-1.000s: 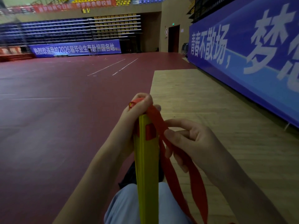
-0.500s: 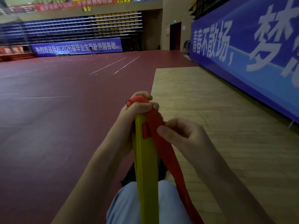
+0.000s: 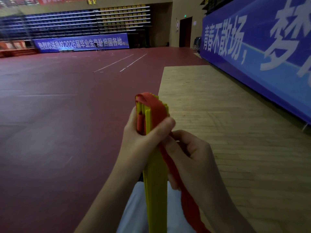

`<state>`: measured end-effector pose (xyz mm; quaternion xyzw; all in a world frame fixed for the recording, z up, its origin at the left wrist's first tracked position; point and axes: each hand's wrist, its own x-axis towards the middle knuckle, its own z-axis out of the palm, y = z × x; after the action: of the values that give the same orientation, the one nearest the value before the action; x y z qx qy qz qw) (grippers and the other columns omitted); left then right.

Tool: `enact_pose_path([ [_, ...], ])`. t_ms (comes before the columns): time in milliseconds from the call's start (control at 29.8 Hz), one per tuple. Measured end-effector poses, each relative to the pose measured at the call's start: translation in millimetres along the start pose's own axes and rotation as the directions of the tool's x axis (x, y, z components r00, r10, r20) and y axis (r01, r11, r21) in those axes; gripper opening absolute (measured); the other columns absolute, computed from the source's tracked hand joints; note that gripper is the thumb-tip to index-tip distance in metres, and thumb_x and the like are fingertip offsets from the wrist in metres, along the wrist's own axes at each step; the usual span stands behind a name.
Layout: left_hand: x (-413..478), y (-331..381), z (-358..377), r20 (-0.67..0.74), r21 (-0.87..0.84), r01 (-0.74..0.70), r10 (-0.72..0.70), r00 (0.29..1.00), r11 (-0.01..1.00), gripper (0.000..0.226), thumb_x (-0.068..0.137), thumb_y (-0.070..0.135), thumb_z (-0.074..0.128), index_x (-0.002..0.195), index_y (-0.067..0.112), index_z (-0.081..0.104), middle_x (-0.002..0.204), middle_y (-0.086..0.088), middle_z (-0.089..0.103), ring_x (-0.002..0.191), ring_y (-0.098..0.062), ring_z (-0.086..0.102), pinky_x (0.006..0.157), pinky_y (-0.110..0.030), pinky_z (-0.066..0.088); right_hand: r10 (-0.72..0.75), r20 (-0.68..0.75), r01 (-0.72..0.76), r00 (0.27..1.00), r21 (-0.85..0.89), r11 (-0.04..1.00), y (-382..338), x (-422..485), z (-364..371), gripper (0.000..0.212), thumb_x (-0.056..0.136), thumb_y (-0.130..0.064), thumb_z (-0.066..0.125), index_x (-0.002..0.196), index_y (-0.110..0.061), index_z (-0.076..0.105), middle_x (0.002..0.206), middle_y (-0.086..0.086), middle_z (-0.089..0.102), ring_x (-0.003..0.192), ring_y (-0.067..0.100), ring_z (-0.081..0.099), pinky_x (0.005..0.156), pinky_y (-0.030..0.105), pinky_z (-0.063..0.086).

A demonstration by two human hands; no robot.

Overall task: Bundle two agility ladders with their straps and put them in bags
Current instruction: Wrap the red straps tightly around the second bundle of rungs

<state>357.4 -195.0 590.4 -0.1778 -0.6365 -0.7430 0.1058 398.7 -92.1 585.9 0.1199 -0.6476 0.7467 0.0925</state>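
Head view: one left hand [image 3: 143, 140] grips one stacked yellow agility ladder [image 3: 156, 190] near its upper end, thumb curled across the rungs. One right hand [image 3: 190, 158] is curled round one red strap [image 3: 151, 103], which loops over the stack's top edge. The stack stands upright above the person's knee [image 3: 134, 209].

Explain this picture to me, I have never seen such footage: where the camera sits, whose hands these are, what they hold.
No machine here: a person wears the camera on the head, looking down at their own hands. The left hand grips a stack of yellow agility ladder rungs rising from the lap. A red strap loops over the stack's top, and the right hand holds its length beside the stack. Beyond lie a maroon sports floor, wooden boards and a blue banner.
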Motion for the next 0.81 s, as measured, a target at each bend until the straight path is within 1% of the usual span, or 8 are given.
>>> enact_pose_path([
  [67,-3,-3,-3,-0.006,-0.01,0.048,-0.048,0.999,0.999,0.035,0.048,0.032,0.076,0.081,0.027,0.067,0.079,0.003,0.072,0.069,-0.012,0.068,0.061,-0.024,0.056,0.047,0.025,-0.048,0.999,0.039,0.998,1,-4,-1,0.019,0.071,-0.037,0.055,0.071,-0.021,0.065,0.039,0.001,0.053,0.029,0.007,0.046,0.033,0.015,0.036],
  [134,-2,-2,-4,-0.007,-0.005,0.074,-0.074,0.997,0.997,0.029,0.056,0.021,0.071,0.084,0.017,0.066,0.078,0.002,0.073,0.068,-0.012,0.068,0.06,-0.024,0.056,0.096,0.115,-0.105,0.989,0.069,0.992,3,-6,-3,0.018,0.07,-0.036,0.057,0.069,-0.022,0.068,0.042,0.003,0.055,0.032,0.01,0.049,0.035,0.017,0.04],
  [269,5,-2,-11,-0.003,-0.054,0.116,-0.116,0.993,0.992,0.014,0.062,0.017,0.065,0.074,0.019,0.072,0.075,0.001,0.072,0.063,-0.012,0.067,0.056,-0.023,0.054,0.169,0.232,-0.177,0.958,0.013,0.984,18,-6,-13,0.02,0.076,-0.03,0.054,0.078,-0.014,0.065,0.046,-0.003,0.057,0.037,0.006,0.052,0.04,0.016,0.042],
  [336,9,-4,-16,0.011,-0.061,0.128,-0.127,0.992,0.99,0.013,0.063,0.018,0.064,0.067,0.024,0.074,0.07,0.0,0.07,0.061,-0.012,0.066,0.054,-0.024,0.053,0.132,0.209,-0.121,0.969,-0.063,0.991,23,-3,-18,0.022,0.075,-0.031,0.053,0.075,-0.011,0.063,0.042,-0.006,0.051,0.033,0.003,0.045,0.038,0.015,0.037],
  [470,17,-5,-20,0.107,-0.156,0.117,-0.101,0.989,0.981,0.015,0.06,0.015,0.067,0.074,0.018,0.072,0.069,0.0,0.069,0.058,-0.014,0.065,0.052,-0.024,0.052,0.031,0.202,0.0,0.979,-0.155,0.988,24,8,-21,0.022,0.069,-0.036,0.055,0.065,-0.015,0.055,0.039,-0.008,0.044,0.031,0.002,0.037,0.036,0.012,0.029],
  [605,30,-10,-22,0.167,-0.242,0.135,-0.096,0.981,0.961,0.023,0.054,0.028,0.066,0.074,0.02,0.074,0.069,0.0,0.068,0.056,-0.014,0.064,0.051,-0.025,0.052,0.099,0.246,-0.086,0.964,-0.063,0.994,29,7,-14,0.026,0.072,-0.037,0.054,0.069,-0.011,0.058,0.041,-0.005,0.042,0.029,0.005,0.033,0.034,0.015,0.028],
  [672,35,-16,-21,0.201,-0.274,0.168,-0.115,0.973,0.947,0.028,0.054,0.029,0.065,0.08,0.019,0.073,0.071,0.0,0.069,0.056,-0.014,0.065,0.051,-0.025,0.053,0.123,0.217,-0.103,0.968,-0.1,0.99,33,7,-10,0.024,0.078,-0.032,0.055,0.069,-0.01,0.059,0.04,-0.004,0.041,0.029,0.006,0.032,0.034,0.015,0.028],
  [806,34,-25,-11,0.117,-0.209,0.181,-0.159,0.98,0.961,0.031,0.063,0.022,0.073,0.09,0.01,0.065,0.082,-0.005,0.073,0.067,-0.017,0.069,0.061,-0.028,0.057,0.009,0.136,0.027,0.991,-0.264,0.964,40,11,-8,0.024,0.088,-0.022,0.056,0.065,-0.02,0.059,0.037,-0.011,0.046,0.034,0.003,0.042,0.042,0.012,0.029],
])
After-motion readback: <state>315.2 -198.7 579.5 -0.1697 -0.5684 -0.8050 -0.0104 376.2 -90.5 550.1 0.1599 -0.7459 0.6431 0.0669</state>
